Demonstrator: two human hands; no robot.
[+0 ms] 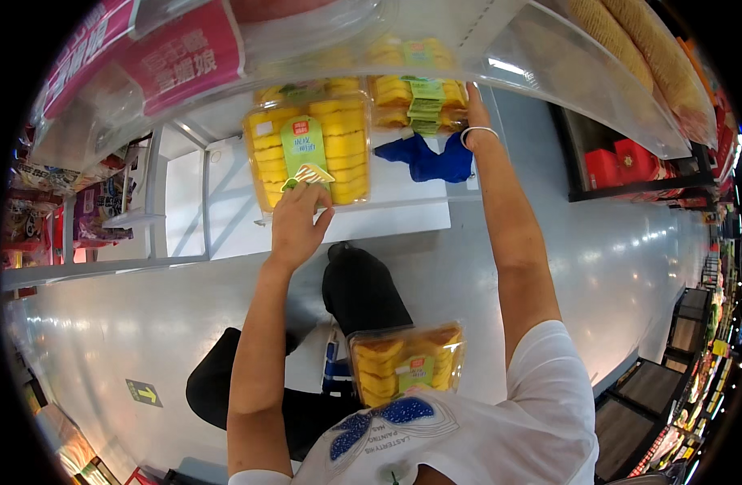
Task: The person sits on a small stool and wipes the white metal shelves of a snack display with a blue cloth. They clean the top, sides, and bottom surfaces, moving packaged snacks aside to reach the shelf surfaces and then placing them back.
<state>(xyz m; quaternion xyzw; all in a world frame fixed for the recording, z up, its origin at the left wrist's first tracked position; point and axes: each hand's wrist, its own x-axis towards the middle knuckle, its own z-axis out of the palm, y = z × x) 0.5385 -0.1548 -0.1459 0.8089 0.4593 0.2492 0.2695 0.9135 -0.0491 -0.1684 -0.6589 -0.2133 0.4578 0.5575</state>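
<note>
My left hand [301, 219] rests its fingertips on the near edge of a clear plastic pack of yellow cake rolls [346, 145], its thumb apart from the fingers. The pack bears a green label and sits on a white shelf [401, 221]. My right hand [480, 115] lies along the right side of stacked cake packs [392, 97]; its fingertips are partly hidden by the clear shelf above. Below that wrist, a blue cloth [434, 160] lies bunched on the shelf. Another cake pack [407, 367] is by my lap, against my white T-shirt.
A clear plastic shelf front [407, 63] with pink signs [192, 54] hangs over the packs. At left, a metal-framed rack [156, 200] holds bagged goods. Red boxes [625, 165] stand in a dark rack at right. An arrow sign [143, 393] marks the grey floor.
</note>
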